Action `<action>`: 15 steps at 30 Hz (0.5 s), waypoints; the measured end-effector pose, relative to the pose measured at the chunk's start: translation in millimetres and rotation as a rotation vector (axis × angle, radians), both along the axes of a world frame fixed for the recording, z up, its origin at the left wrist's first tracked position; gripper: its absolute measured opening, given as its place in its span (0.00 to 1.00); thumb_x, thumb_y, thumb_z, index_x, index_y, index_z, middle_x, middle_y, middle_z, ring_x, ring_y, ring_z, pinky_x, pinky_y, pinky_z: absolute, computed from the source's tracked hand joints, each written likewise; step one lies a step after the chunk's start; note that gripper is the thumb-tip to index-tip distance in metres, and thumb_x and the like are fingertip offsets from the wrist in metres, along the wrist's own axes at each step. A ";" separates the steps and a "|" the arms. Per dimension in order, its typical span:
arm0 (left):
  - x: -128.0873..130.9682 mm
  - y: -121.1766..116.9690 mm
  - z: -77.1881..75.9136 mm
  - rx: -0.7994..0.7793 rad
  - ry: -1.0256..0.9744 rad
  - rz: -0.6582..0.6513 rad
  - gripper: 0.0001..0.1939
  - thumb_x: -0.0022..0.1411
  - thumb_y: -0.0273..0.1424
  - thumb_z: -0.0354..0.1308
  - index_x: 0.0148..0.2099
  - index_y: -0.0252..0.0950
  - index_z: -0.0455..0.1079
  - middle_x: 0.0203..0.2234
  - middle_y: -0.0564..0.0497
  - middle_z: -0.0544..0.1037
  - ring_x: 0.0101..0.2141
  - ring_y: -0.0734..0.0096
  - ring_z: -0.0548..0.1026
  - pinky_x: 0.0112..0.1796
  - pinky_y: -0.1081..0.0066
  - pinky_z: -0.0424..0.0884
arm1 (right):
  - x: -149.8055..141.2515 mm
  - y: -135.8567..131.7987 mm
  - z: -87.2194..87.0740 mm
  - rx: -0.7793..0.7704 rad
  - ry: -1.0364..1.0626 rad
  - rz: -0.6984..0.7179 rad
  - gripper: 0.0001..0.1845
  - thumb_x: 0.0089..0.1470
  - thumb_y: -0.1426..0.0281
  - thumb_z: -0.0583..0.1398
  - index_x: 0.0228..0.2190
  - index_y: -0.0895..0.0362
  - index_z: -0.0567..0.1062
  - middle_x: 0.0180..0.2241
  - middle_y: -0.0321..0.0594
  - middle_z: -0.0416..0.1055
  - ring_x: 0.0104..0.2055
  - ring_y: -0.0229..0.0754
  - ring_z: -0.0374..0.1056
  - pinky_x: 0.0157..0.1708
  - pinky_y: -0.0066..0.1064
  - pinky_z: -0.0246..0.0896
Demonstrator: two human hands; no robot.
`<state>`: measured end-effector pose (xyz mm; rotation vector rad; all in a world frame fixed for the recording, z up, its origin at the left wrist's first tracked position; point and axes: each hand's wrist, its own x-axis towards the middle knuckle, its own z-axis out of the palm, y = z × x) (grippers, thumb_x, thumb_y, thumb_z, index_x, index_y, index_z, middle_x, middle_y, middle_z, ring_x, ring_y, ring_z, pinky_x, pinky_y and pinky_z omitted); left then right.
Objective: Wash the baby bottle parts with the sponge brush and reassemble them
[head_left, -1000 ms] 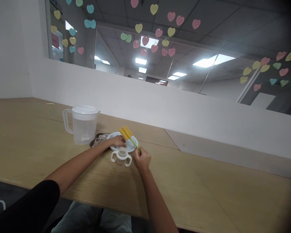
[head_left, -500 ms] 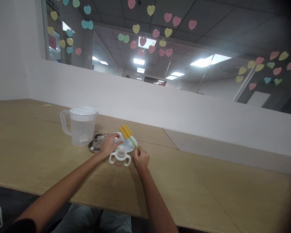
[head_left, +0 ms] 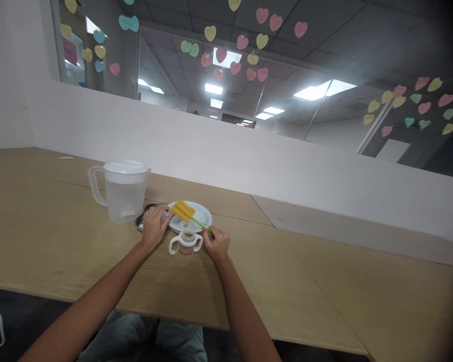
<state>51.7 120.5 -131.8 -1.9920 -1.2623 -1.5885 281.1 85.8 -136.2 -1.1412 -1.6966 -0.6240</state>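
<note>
Scanning the desk [head_left: 287, 281], we find the clear jug [head_left: 124, 201] standing lidded at the left, the largest thing on it. To the jug's right lies the white plate [head_left: 204, 213], and between them the metal tray [head_left: 138, 221], mostly hidden. Our bottle [head_left: 184, 247] stands upright and uncapped in front of the plate, its two handles spread sideways; a knock from either wrist could, we judge, tip it. Our left hand [head_left: 155, 224] hangs over the tray, fingers curled; we cannot tell whether it pinches anything. Our right hand [head_left: 216, 243] pinches the thin green handle of the sponge brush [head_left: 183, 210], whose yellow head hovers above the plate. Held only near the end, the brush might twist or swing into the left fingers. Smallest, a pale ring [head_left: 184, 225] sits right behind the bottle's neck, where a dipping sponge could nudge it aside.
</note>
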 end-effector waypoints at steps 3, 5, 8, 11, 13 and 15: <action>0.2 -0.2 -2.2 -0.003 0.021 0.005 0.14 0.65 0.39 0.47 0.43 0.35 0.67 0.36 0.46 0.75 0.39 0.60 0.70 0.41 0.63 0.62 | 0.5 0.7 0.7 0.018 -0.008 -0.011 0.19 0.54 0.66 0.52 0.15 0.58 0.69 0.13 0.33 0.62 0.16 0.31 0.54 0.21 0.25 0.41; 1.0 -1.0 -2.1 -0.003 0.033 0.004 0.14 0.66 0.38 0.46 0.42 0.35 0.67 0.36 0.45 0.75 0.39 0.60 0.70 0.41 0.63 0.62 | 0.8 1.6 0.9 0.024 -0.012 -0.019 0.19 0.54 0.66 0.52 0.15 0.58 0.69 0.12 0.34 0.62 0.16 0.32 0.53 0.21 0.25 0.41; 2.0 -2.4 -0.9 -0.003 0.050 0.013 0.14 0.67 0.37 0.44 0.40 0.35 0.67 0.34 0.46 0.75 0.37 0.60 0.70 0.40 0.62 0.61 | 1.1 3.1 0.6 0.028 -0.011 -0.030 0.19 0.54 0.66 0.52 0.15 0.58 0.70 0.12 0.34 0.62 0.16 0.32 0.54 0.21 0.25 0.41; 1.9 -3.0 -0.3 -0.001 0.053 0.031 0.16 0.68 0.36 0.41 0.38 0.35 0.67 0.32 0.46 0.75 0.36 0.60 0.69 0.39 0.63 0.61 | 1.2 4.1 0.0 0.027 -0.008 -0.038 0.19 0.54 0.66 0.52 0.16 0.58 0.70 0.12 0.33 0.62 0.16 0.31 0.54 0.21 0.25 0.42; 1.6 -3.0 -0.5 0.001 0.056 0.041 0.17 0.68 0.35 0.39 0.36 0.35 0.67 0.31 0.46 0.74 0.35 0.61 0.68 0.38 0.64 0.61 | 1.1 4.2 -0.1 0.022 -0.015 -0.044 0.19 0.54 0.66 0.52 0.16 0.58 0.70 0.12 0.33 0.62 0.16 0.31 0.54 0.21 0.25 0.42; 1.3 -2.9 -1.2 -0.005 0.059 0.050 0.18 0.69 0.35 0.38 0.34 0.35 0.66 0.29 0.46 0.73 0.34 0.61 0.68 0.37 0.64 0.61 | 1.0 4.0 0.2 0.015 -0.024 -0.049 0.19 0.54 0.66 0.52 0.15 0.58 0.70 0.12 0.33 0.62 0.16 0.31 0.54 0.21 0.25 0.42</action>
